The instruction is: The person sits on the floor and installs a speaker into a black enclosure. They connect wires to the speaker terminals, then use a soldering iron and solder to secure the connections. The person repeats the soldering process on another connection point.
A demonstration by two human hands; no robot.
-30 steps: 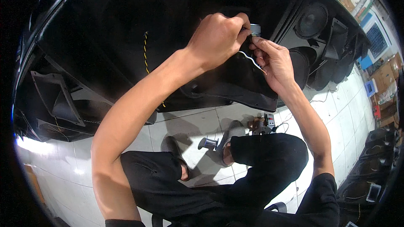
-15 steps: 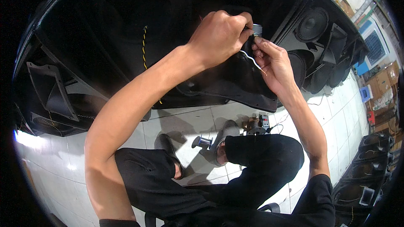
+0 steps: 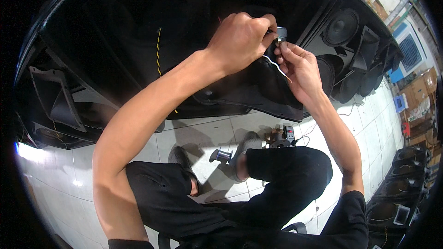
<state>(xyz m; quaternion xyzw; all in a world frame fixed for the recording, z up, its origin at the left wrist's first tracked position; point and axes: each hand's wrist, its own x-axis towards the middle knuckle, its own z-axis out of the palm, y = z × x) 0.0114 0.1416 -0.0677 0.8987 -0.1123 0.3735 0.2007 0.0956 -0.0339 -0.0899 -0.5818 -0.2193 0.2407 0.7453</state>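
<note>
White-sheathed wire with a thin, bare coppery tip slants down from beneath the left hand to the right palm, right of centre in the upper half of the frame. The left hand is curled, its thumb and forefinger at the left edge of a silver metal cylinder; what they grip, or how firmly, I cannot tell. The right hand has its thumb and forefinger pressed together just under that cylinder (whatever sits between them is too small to make out), its other fingers bent.

Behind both hands, a large black cabinet fills the upper frame, and a twisted yellow-and-black wire hangs from it, left of centre. A black rectangular flared horn stands at the left; a round black speaker cone shows at the upper right. On the white tiled floor, a silver spool with a dark flange lies between two grey slippers.
</note>
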